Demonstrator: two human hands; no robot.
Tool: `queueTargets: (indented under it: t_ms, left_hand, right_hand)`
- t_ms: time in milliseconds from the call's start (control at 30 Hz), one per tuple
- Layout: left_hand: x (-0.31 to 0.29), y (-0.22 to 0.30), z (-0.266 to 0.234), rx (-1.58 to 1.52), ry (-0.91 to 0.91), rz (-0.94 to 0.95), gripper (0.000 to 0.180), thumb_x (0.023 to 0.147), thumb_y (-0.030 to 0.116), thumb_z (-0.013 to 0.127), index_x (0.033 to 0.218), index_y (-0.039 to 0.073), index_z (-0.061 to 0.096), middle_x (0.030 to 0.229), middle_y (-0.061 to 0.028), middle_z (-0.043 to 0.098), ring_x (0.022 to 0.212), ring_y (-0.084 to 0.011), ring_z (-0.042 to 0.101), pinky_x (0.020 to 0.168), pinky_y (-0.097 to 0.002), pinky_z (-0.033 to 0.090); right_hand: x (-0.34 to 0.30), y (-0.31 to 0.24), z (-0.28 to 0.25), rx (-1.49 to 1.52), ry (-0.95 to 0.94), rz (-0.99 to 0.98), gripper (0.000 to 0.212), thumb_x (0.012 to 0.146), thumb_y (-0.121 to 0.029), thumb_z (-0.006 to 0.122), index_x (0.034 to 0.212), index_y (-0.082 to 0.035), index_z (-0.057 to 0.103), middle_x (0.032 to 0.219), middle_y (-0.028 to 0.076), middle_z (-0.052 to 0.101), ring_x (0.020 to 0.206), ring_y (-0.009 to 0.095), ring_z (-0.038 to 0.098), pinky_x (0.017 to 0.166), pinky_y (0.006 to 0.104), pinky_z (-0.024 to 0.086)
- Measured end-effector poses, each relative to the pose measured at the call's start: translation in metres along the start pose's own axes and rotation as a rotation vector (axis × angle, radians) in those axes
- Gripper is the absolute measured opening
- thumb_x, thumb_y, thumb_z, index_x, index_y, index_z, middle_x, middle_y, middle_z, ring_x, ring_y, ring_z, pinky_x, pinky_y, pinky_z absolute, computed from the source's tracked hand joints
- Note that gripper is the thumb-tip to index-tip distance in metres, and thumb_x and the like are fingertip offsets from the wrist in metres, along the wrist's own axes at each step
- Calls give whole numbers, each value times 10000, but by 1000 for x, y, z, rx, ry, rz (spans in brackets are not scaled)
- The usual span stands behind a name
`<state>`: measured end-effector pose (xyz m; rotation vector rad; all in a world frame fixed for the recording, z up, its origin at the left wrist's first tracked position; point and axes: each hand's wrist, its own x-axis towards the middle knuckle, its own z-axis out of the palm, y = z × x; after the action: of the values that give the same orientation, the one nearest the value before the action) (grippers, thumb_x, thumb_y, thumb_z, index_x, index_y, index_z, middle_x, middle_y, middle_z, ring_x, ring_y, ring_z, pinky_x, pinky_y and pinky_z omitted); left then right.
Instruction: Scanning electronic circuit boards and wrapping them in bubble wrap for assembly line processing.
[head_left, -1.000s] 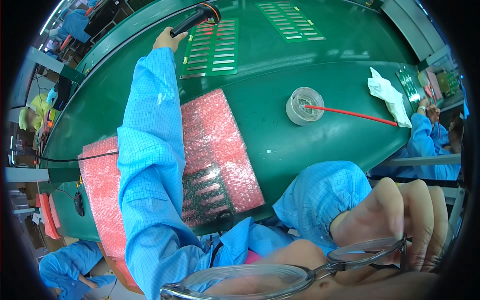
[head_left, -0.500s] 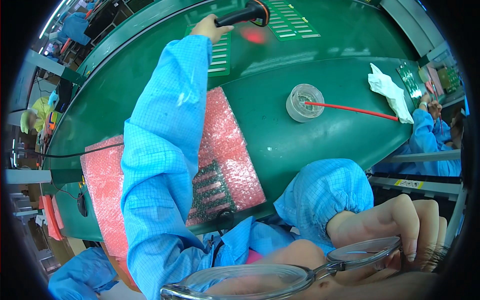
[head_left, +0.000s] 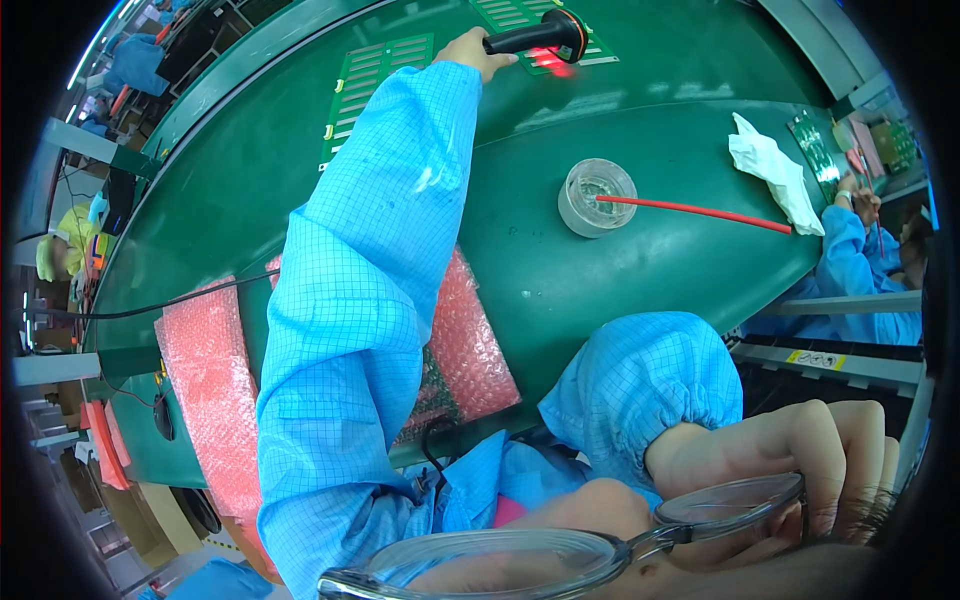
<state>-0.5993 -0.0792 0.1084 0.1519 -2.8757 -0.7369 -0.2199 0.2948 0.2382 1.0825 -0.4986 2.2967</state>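
My left hand grips a black handheld barcode scanner, my arm stretched out to the far side of the green table. Red light from the scanner falls on a green circuit board panel with pale strips. A second such panel lies to the left of my hand. My right hand is raised at the lower right beside the eyeglasses, its fingers curled. Its fingertips are partly hidden, so whether it holds anything is unclear. Under my left forearm, pink bubble wrap partly shows a dark green board.
A clear jar of liquid holds a red stick. Right of it lies a white cloth. More pink bubble wrap is at the left, with a black cable across it. A co-worker's blue sleeve is at the right.
My left hand has moved right with the scanner, and its red light now falls on the right-hand panel instead of the bare table. More of the left panel shows. My right hand stays put.
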Motion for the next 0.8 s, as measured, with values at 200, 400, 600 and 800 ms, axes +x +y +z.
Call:
queueTargets:
  t_ms: [200, 400, 600, 800]
  left_hand:
    - [-45, -39, -103, 190, 15, 77, 501, 740, 411, 699, 1067, 50, 582, 881, -124, 624, 812, -217, 606, 728, -308, 462]
    - [-233, 4, -329, 458, 229, 101, 338, 704, 201, 727, 929, -23, 609, 798, -148, 633, 721, -183, 597, 657, -302, 459]
    - [-460, -82, -440, 810, 435, -380, 386, 790, 287, 665, 1076, 51, 559, 776, -128, 593, 636, -206, 559, 590, -296, 432]
    - [-559, -193, -397, 820, 571, -552, 379, 771, 317, 671, 1049, 82, 565, 872, -168, 624, 783, -323, 612, 664, -379, 458]
  right_hand:
    - [-1, 88, 28, 99, 1, 16, 45, 757, -89, 511, 766, -99, 554, 626, -79, 429, 678, 80, 415, 690, 284, 335]
    - [-3, 183, 54, 238, -78, 129, 30, 731, -116, 538, 747, -106, 562, 747, -15, 499, 722, 100, 446, 741, 291, 324]
    - [-49, 281, 67, -473, -587, 525, 160, 844, -80, 466, 890, 12, 588, 929, 95, 574, 884, 208, 536, 821, 323, 415]
    - [-173, 476, 136, -968, -1516, 928, 384, 811, -315, 589, 1003, 17, 592, 985, 170, 625, 900, 280, 600, 760, 355, 477]
